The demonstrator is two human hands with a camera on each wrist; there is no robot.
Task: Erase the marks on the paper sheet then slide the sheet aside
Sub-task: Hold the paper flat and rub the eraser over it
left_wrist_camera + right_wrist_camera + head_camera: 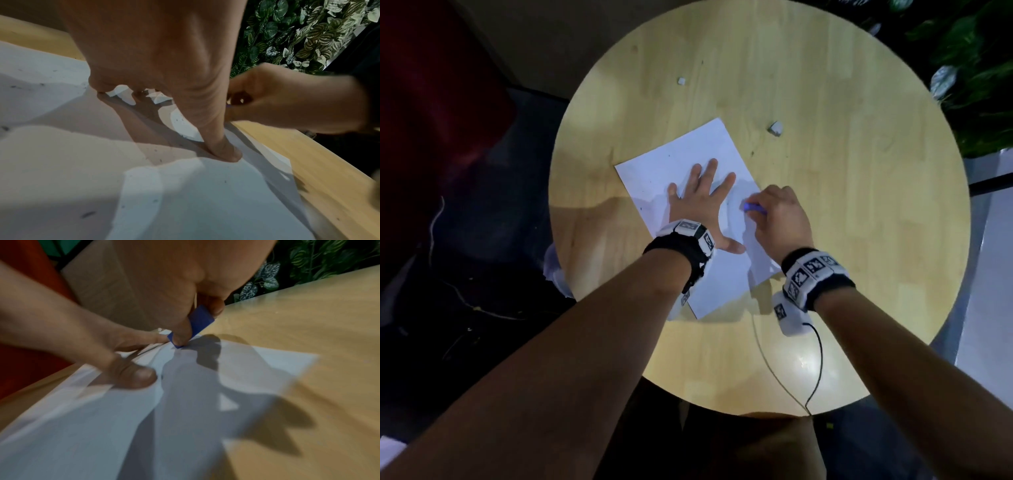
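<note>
A white paper sheet (654,171) lies angled on the round wooden table (825,171). My left hand (702,198) lies flat on the sheet with fingers spread, pressing it down; its thumb (224,151) presses the paper (185,203). My right hand (777,216) pinches a blue eraser (751,207) near the sheet's right edge. In the right wrist view the eraser (200,322) has its lower corner on the paper (257,369), beside the left hand's fingers (135,376). Small dark specks dot the sheet.
Two small grey-white scraps lie on the table beyond the sheet, one (775,127) to the right and one (681,81) farther back. Cables (815,359) trail off the table's near edge. Leafy plants (979,68) stand at the far right.
</note>
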